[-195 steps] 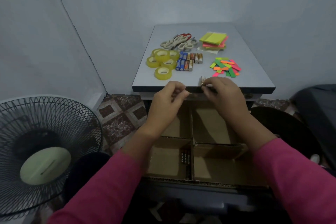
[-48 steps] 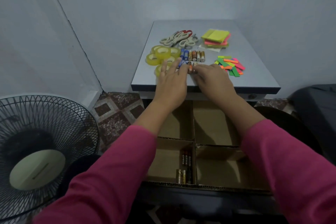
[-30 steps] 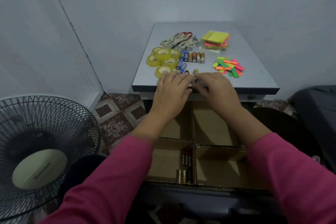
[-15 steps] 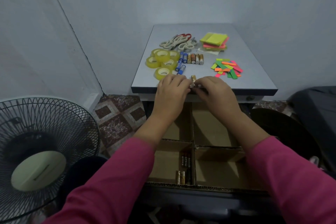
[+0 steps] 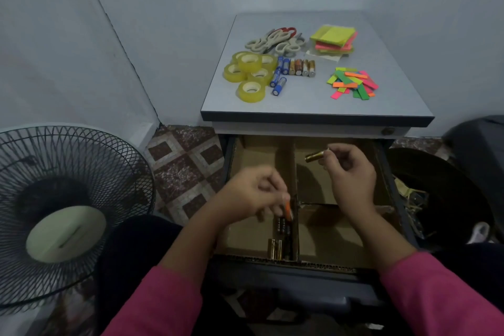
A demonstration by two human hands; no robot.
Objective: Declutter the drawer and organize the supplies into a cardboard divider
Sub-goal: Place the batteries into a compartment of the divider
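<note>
The open drawer holds a cardboard divider [image 5: 295, 172] with four compartments. Several batteries [image 5: 279, 245] lie in the near left compartment against the middle wall. My left hand [image 5: 252, 194] hovers over that compartment and pinches an orange-tipped battery [image 5: 287, 209] pointing down. My right hand [image 5: 347, 172] is over the far right compartment and pinches a gold battery [image 5: 315, 156] held sideways. On the tabletop [image 5: 313, 106] lie more batteries [image 5: 296, 68], tape rolls [image 5: 249, 73], scissors [image 5: 275, 41], sticky notes [image 5: 334, 38] and coloured paper strips [image 5: 353, 83].
A black floor fan [image 5: 62, 213] stands at the left, close to my left arm. A dark bin [image 5: 441, 194] with scraps sits right of the drawer. The desk stands in a wall corner over a patterned tile floor [image 5: 185, 169].
Both hands have left the table's front edge and come down over the drawer, each with a battery. The left one went lower, to the near left compartment.
</note>
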